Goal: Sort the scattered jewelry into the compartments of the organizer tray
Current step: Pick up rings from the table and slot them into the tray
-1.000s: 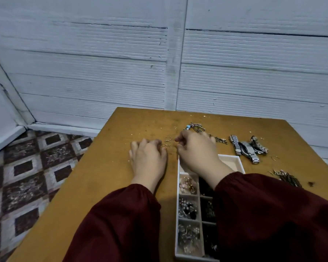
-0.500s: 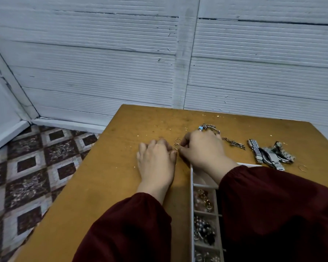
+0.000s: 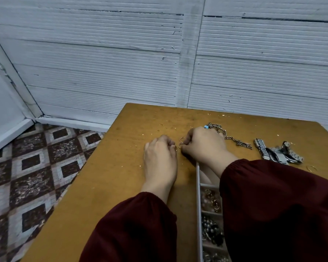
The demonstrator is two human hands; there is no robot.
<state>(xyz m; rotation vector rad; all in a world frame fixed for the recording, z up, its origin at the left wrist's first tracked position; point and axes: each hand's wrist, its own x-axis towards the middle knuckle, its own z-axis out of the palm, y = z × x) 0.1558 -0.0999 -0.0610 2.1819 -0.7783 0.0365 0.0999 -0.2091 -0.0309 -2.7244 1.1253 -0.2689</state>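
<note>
**Gold rings caught between two grips at the far end of the tray**

The right grip (image 3: 203, 146) is narrow, its fingertips curled round a small cluster of gold rings (image 3: 181, 142) that pokes out at its 9 o'clock. The left grip (image 3: 160, 157) lies knuckles-up on the counter (image 3: 117, 176), fingers curled under. A single ring (image 3: 176, 148) sits right at its thumb-side tip, at 2 o'clock from the knuckles; whether that ring is held or only touched cannot be told. The two grips are just beside each other, with the rings in the gap.

The organizer tray (image 3: 197, 195) lies at 6 o'clock from the right grip. The dark red right sleeve (image 3: 273, 205) hides most of it, and the frame's lower edge cuts it off. Only its left column of compartments shows, and the pieces inside are too blurred to name.

At 3 o'clock of the right grip a chain bracelet (image 3: 239, 142) trails out, its near end hidden behind the knuckles. Further along lie watch bands (image 3: 273, 154) in a heap, then a thin hoop (image 3: 311, 168).
</note>
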